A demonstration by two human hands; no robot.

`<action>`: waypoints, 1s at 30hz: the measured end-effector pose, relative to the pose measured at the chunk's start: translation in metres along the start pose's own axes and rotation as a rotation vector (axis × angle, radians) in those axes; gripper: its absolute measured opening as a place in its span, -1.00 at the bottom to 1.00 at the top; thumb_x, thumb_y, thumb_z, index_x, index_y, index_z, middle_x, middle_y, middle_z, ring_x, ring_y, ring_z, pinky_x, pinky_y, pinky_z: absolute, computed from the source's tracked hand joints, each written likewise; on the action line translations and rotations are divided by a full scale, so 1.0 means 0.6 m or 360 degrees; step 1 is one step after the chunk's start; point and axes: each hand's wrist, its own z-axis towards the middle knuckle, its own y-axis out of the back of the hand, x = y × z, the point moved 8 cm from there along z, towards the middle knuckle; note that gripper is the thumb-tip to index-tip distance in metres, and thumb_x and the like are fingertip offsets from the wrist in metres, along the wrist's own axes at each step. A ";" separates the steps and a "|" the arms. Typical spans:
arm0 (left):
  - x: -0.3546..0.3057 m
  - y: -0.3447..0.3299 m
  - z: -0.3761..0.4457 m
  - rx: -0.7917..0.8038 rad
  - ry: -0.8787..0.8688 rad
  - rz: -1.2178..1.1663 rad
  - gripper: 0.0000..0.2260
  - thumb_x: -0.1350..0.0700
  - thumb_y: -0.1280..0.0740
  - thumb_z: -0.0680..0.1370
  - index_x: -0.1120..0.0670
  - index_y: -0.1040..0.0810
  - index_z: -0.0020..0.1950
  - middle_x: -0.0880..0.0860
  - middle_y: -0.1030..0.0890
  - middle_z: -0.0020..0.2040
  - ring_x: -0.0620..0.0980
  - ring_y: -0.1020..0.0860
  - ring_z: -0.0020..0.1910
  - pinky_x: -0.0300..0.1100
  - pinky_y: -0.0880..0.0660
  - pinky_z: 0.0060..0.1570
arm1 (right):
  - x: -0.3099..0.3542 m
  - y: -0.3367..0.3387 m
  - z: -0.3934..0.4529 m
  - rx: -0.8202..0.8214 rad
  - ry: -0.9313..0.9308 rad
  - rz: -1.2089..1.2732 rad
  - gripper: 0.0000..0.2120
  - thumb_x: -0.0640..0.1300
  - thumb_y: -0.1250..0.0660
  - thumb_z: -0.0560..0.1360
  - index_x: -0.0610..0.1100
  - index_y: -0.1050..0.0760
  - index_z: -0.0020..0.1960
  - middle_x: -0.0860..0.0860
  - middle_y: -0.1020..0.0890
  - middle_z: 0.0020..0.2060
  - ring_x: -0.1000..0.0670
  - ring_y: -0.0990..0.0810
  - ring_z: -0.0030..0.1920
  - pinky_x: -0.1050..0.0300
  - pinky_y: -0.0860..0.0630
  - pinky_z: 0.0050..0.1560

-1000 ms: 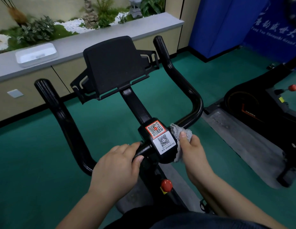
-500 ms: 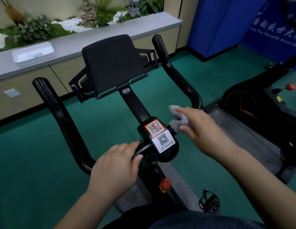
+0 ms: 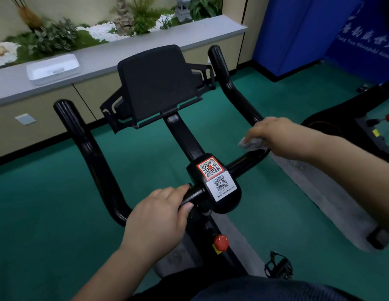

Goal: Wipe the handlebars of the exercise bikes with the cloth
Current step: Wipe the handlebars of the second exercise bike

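The black handlebar is gripped near its middle by the left hand, just as before, beside the box with the square code stickers. The grey cloth is held in the right hand, which has been moved out from the box to the right bend of the bar and is pressed there. Farther off, the black screen holder is seen.

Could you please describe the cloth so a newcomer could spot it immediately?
Start at the black bike's handlebar and follow its right arm to the bend. There the right hand grips the cloth against the bar: small, crumpled and pale grey, the only light thing on the black frame.
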 end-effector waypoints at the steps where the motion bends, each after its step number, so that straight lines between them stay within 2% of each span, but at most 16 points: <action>1: 0.000 0.000 0.000 -0.0004 -0.0002 -0.0004 -0.61 -0.14 -0.10 0.48 -0.03 -0.54 0.17 -0.11 -0.62 -0.15 -0.01 -0.60 -0.17 -0.17 -0.50 -0.33 | 0.000 0.008 0.009 -0.0043 0.0038 -0.0046 -0.47 -0.38 -0.29 0.36 0.12 -0.54 0.18 0.05 -0.61 0.09 -0.11 -0.51 0.14 -0.02 -0.47 0.13; 3: 0.000 0.001 0.001 -0.0010 0.0000 -0.0007 -0.61 -0.14 -0.10 0.48 -0.03 -0.55 0.17 -0.11 -0.62 -0.15 -0.01 -0.60 -0.17 -0.17 -0.51 -0.32 | 0.006 0.028 0.023 -0.0226 0.0097 -0.0083 -0.51 -0.32 -0.27 0.37 0.09 -0.55 0.19 0.01 -0.62 0.06 -0.15 -0.52 0.06 -0.01 -0.48 0.08; 5: 0.001 0.001 0.000 -0.0010 0.0009 -0.0016 -0.61 -0.14 -0.10 0.48 -0.03 -0.55 0.17 -0.11 -0.62 -0.15 -0.01 -0.60 -0.16 -0.17 -0.52 -0.31 | 0.004 0.048 0.024 -0.0460 0.0050 -0.0041 -0.58 -0.11 -0.12 0.44 0.02 -0.56 0.23 -0.07 -0.59 0.06 -0.18 -0.50 0.03 0.01 -0.46 0.07; 7: 0.001 0.001 -0.002 -0.0009 0.0013 -0.0012 -0.61 -0.14 -0.10 0.48 -0.04 -0.55 0.18 -0.11 -0.62 -0.14 -0.01 -0.60 -0.16 -0.18 -0.52 -0.30 | 0.003 0.058 0.015 -0.0594 0.0006 0.0057 -0.51 0.03 0.00 0.46 -0.02 -0.59 0.21 -0.13 -0.55 0.04 -0.21 -0.47 0.02 -0.01 -0.44 0.05; 9: 0.001 0.001 -0.001 -0.0020 0.0012 0.0011 -0.61 -0.13 -0.10 0.48 -0.04 -0.55 0.17 -0.12 -0.63 -0.15 -0.02 -0.60 -0.17 -0.19 -0.51 -0.31 | 0.012 0.044 0.008 -0.0458 0.0017 0.0013 -0.59 -0.03 -0.09 0.44 0.01 -0.62 0.14 -0.11 -0.55 0.02 -0.21 -0.45 0.00 -0.02 -0.44 0.01; 11: 0.000 0.001 0.000 -0.0023 0.0014 0.0020 -0.61 -0.13 -0.10 0.48 -0.04 -0.56 0.16 -0.12 -0.62 -0.15 -0.03 -0.60 -0.17 -0.20 -0.50 -0.31 | 0.009 0.022 0.006 -0.0298 0.0040 -0.0048 -0.67 -0.20 -0.26 0.41 0.03 -0.64 0.09 -0.09 -0.54 0.01 -0.18 -0.42 -0.01 0.04 -0.38 -0.03; 13: 0.000 0.000 0.001 -0.0011 0.0016 0.0007 -0.62 -0.13 -0.10 0.48 -0.04 -0.55 0.17 -0.11 -0.62 -0.15 -0.01 -0.60 -0.16 -0.20 -0.51 -0.30 | 0.002 0.025 0.013 -0.0357 0.0035 -0.0045 -0.63 -0.33 -0.35 0.37 0.02 -0.65 0.07 -0.10 -0.54 -0.03 -0.20 -0.43 -0.03 0.05 -0.37 -0.06; 16: 0.000 -0.002 0.002 0.0001 0.0026 -0.0011 -0.61 -0.13 -0.10 0.48 -0.04 -0.54 0.17 -0.10 -0.62 -0.14 0.00 -0.60 -0.16 -0.18 -0.51 -0.29 | -0.008 0.033 0.050 -0.0490 0.0073 -0.0120 -0.57 -0.43 -0.38 0.33 0.00 -0.66 0.05 -0.11 -0.54 -0.08 -0.21 -0.45 -0.08 0.00 -0.44 -0.11; 18: 0.001 -0.003 0.002 0.0006 0.0037 0.0001 -0.62 -0.14 -0.10 0.48 -0.04 -0.54 0.18 -0.11 -0.62 -0.14 -0.01 -0.60 -0.15 -0.17 -0.51 -0.30 | -0.001 0.050 0.079 -0.0602 0.0142 -0.0130 -0.65 -0.37 -0.37 0.39 -0.02 -0.65 0.06 -0.14 -0.53 -0.07 -0.23 -0.45 -0.08 -0.03 -0.45 -0.12; 20: 0.000 -0.002 0.001 0.0004 0.0040 0.0006 -0.62 -0.14 -0.10 0.48 -0.05 -0.54 0.17 -0.11 -0.62 -0.15 -0.02 -0.60 -0.16 -0.18 -0.51 -0.30 | 0.009 0.070 0.108 -0.0676 0.0164 -0.0090 -0.74 -0.16 -0.22 0.52 -0.06 -0.64 0.10 -0.19 -0.52 -0.05 -0.25 -0.45 -0.04 -0.10 -0.45 -0.10; 22: 0.000 -0.001 0.001 0.0000 0.0041 0.0010 -0.63 -0.14 -0.11 0.48 -0.05 -0.54 0.17 -0.12 -0.62 -0.16 -0.02 -0.60 -0.17 -0.19 -0.51 -0.30 | 0.012 0.094 0.136 -0.0774 0.0171 -0.0060 -0.57 0.01 -0.05 0.52 -0.10 -0.62 0.14 -0.23 -0.51 -0.01 -0.27 -0.45 0.00 -0.14 -0.45 -0.07; 25: -0.001 0.001 0.001 -0.0007 0.0034 0.0004 -0.62 -0.14 -0.11 0.48 -0.05 -0.54 0.16 -0.11 -0.62 -0.16 -0.01 -0.60 -0.17 -0.19 -0.51 -0.30 | -0.001 0.112 0.167 -0.0813 0.0073 -0.0044 -0.68 -0.16 -0.17 0.53 -0.16 -0.59 0.18 -0.26 -0.51 0.01 -0.33 -0.46 0.03 -0.21 -0.46 -0.02; 27: 0.000 0.001 0.001 -0.0006 0.0032 -0.0004 -0.62 -0.14 -0.11 0.48 -0.05 -0.54 0.17 -0.11 -0.62 -0.15 -0.01 -0.60 -0.17 -0.18 -0.51 -0.30 | -0.005 0.106 0.167 -0.0759 0.0102 -0.0040 -0.70 -0.24 -0.22 0.51 -0.16 -0.59 0.18 -0.26 -0.51 0.00 -0.33 -0.46 0.03 -0.15 -0.45 0.03; 30: 0.002 0.000 0.000 -0.0008 0.0032 -0.0017 -0.62 -0.13 -0.11 0.48 -0.04 -0.54 0.17 -0.10 -0.62 -0.15 0.00 -0.60 -0.16 -0.18 -0.52 -0.30 | -0.008 0.087 0.131 -0.0684 0.0088 0.0070 -0.61 -0.06 -0.12 0.49 -0.12 -0.62 0.16 -0.25 -0.49 0.01 -0.31 -0.46 0.05 -0.04 -0.39 0.06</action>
